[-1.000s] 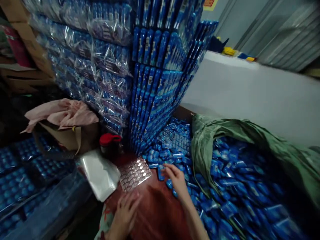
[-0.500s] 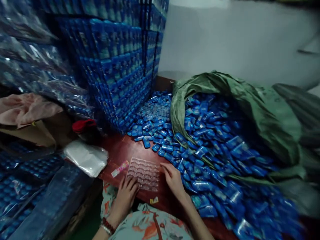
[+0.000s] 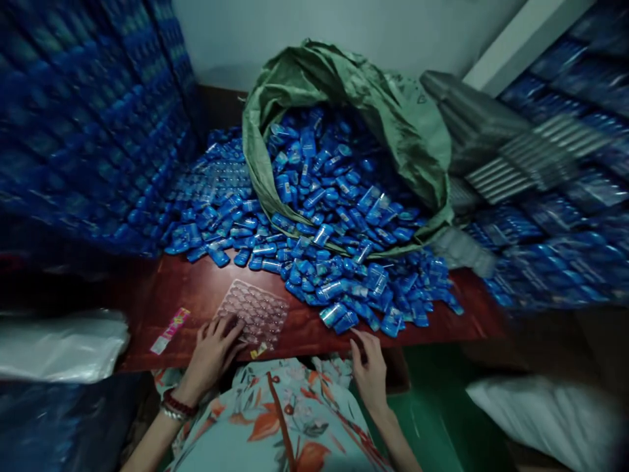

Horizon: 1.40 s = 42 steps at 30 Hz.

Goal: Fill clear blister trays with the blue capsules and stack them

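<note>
A clear plastic tray with rows of hollows (image 3: 258, 313) lies on the red-brown table (image 3: 191, 282). My left hand (image 3: 216, 344) rests with spread fingers on the tray's left front edge. At the table's front edge, my right hand (image 3: 367, 360) is open, its fingertips beside the nearest blue packets (image 3: 344, 318) of a large loose heap. More packets fill the mouth of a green woven sack (image 3: 314, 72) lying on its side. A pink and yellow strip (image 3: 171, 331) lies left of the tray, and a small yellow piece (image 3: 258, 351) sits at its front edge.
Tall stacks of packed blue items (image 3: 98, 131) stand at the left. White plastic bags (image 3: 63, 344) lie at the front left. Grey trays (image 3: 515, 157) and more blue packs (image 3: 550, 242) are at the right. A white sack (image 3: 545, 416) lies low at the right.
The view has turned to the right. My right hand has moved from beside the tray to the front of the blue heap. My left hand stays on the tray.
</note>
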{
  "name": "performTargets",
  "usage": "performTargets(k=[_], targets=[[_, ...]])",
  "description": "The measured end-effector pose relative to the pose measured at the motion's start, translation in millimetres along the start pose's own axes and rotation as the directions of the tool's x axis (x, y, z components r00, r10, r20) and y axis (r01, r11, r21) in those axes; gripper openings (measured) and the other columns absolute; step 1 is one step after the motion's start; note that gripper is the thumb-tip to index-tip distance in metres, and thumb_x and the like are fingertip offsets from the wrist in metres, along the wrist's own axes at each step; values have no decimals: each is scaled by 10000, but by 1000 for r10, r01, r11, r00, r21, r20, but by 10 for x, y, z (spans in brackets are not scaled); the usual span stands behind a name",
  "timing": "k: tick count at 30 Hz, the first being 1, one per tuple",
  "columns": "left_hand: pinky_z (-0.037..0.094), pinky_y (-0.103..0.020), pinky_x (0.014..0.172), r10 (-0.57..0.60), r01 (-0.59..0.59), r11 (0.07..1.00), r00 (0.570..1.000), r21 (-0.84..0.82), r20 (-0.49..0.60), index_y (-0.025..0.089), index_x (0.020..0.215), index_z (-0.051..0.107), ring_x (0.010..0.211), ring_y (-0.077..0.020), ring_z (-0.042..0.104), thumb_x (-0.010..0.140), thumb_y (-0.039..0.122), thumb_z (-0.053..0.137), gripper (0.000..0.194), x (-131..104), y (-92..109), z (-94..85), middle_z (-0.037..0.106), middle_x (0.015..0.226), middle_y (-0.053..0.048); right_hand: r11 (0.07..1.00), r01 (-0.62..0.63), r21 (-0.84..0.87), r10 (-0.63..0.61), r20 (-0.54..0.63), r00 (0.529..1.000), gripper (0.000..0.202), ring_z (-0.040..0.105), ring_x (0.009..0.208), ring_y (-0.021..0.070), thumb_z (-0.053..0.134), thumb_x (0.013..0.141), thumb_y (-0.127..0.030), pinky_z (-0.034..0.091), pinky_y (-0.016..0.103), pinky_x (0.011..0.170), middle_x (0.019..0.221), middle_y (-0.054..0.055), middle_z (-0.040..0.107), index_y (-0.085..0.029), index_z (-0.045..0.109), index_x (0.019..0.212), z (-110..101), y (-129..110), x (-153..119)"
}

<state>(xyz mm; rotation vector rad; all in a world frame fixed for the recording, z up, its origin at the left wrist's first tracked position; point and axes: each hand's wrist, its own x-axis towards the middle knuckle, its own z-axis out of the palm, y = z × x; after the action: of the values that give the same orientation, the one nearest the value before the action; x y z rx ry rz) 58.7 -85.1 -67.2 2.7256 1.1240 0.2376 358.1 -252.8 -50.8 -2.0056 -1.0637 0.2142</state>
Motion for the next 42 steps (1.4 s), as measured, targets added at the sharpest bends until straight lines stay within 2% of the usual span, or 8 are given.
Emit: performTargets(k=[8,12,19,24,28,32,36,42], targets=[[433,-396,832,7,-48,968,987,-245,-164,196,1088,567,989,-225,527,915,324,437,252,374,596,-207,575,1091,-93,942,-315,114,329,-149,932,419,551,730,171,501,829,-474,471,310,653,910,71,576,-177,524,1124,157,6,129],[458,-304,871,308,-289,845,951,-450,-32,198,1168,507,1005,-168,534,929,230,395,265,985,1203,-179,561,1117,-69,942,-324,90,333,-134,933,498,524,625,128,569,775,-466,470,304,651,902,47,576,-166,476,1161,232,39,219],[479,-360,812,440,-429,898,864,-99,246,133,1316,353,1018,-245,506,727,-2,500,622,1541,1789,64,480,1215,-139,896,-363,256,386,-48,921,553,500,546,71,585,751,-353,456,232,531,1000,40,521,-214,361,1237,319,80,186],[505,-344,751,404,-401,914,877,-67,261,119,1319,339,1023,-263,504,715,-25,487,638,1313,1666,75,507,1143,-143,865,-374,334,380,51,924,429,487,546,71,586,758,-358,444,210,504,895,11,544,-209,453,1138,308,116,143],[487,-367,849,362,-299,895,920,-330,148,203,1299,374,1060,-229,520,857,93,422,457,1089,1404,-14,536,1150,-106,791,-415,450,408,117,905,364,587,674,120,625,742,-368,490,238,581,874,24,580,-204,468,1026,256,145,134],[428,-357,964,42,3,733,998,-681,49,187,1274,404,1108,-198,527,885,274,472,405,867,952,-119,544,1214,-104,703,-467,537,469,145,871,457,584,599,108,679,708,-379,479,224,520,843,0,586,-216,452,1070,207,145,97],[396,-367,997,-285,259,567,952,-782,109,187,1256,483,1158,-217,509,838,385,538,467,660,468,-143,551,1245,-87,637,-571,519,499,288,818,511,473,406,93,680,712,-418,376,207,380,580,-54,548,-190,506,1135,175,144,101],[422,-368,958,-330,330,524,929,-785,171,187,1159,591,1086,-220,551,808,414,571,419,477,132,-183,611,1152,-86,522,-627,578,528,358,770,381,435,351,74,741,624,-443,296,189,320,550,-64,518,-190,569,850,124,121,143]])
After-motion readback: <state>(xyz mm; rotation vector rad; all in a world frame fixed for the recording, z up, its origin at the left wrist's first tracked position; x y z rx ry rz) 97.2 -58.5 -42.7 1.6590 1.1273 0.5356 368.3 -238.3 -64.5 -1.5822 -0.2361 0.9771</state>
